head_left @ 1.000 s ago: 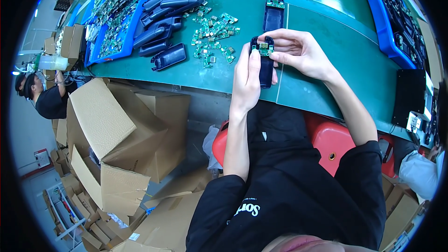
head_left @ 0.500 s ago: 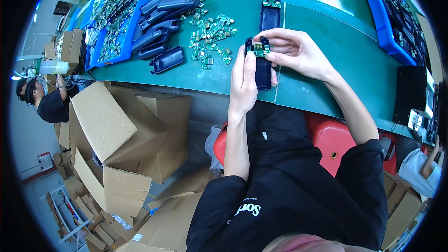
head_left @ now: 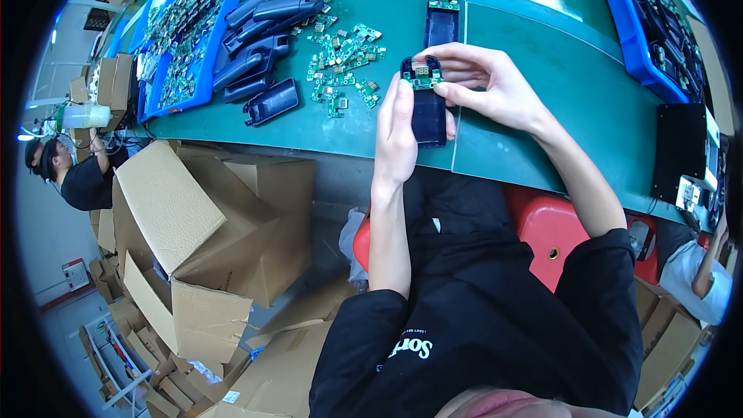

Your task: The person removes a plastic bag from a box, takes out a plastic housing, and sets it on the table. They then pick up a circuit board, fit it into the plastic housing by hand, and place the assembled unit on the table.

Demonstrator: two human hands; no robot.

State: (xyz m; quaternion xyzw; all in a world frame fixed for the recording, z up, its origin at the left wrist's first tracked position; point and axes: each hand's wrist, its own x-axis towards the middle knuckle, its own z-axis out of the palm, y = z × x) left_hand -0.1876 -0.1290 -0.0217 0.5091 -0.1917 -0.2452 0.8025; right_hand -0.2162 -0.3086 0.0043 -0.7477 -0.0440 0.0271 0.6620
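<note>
A: Where's the work right now?

B: Just above the near edge of the table (head_left: 534, 101). The dark case (head_left: 429, 120) is held upright, hollow side showing, with a green circuit board (head_left: 422, 76) across its top end.

A: And the grip?

B: The left hand (head_left: 393, 124) is closed around the case, thumb along its left side, fingertips showing past the right edge. The right hand (head_left: 491, 91) has a narrow grip on the top end, its thumb at the board's lower right corner. I can't tell how hard that thumb presses.

A: How would you do this step well?

B: It looks like seating the board, so I'd let the left hand do the steadying and keep the right for small nudges. Press near the edges, one corner then the other, and keep off the little display in the middle.

A: How would I judge it?

B: Check that it sits level between the two side prongs; a tilted board could bind or crack if forced. For comparison, the spare case (head_left: 442, 29) lying on the table just beyond the hands has a board across its top too.

A: Anything in the way?

B: The loose boards (head_left: 344, 58) lie off to the left, so keep that elbow in.
</note>
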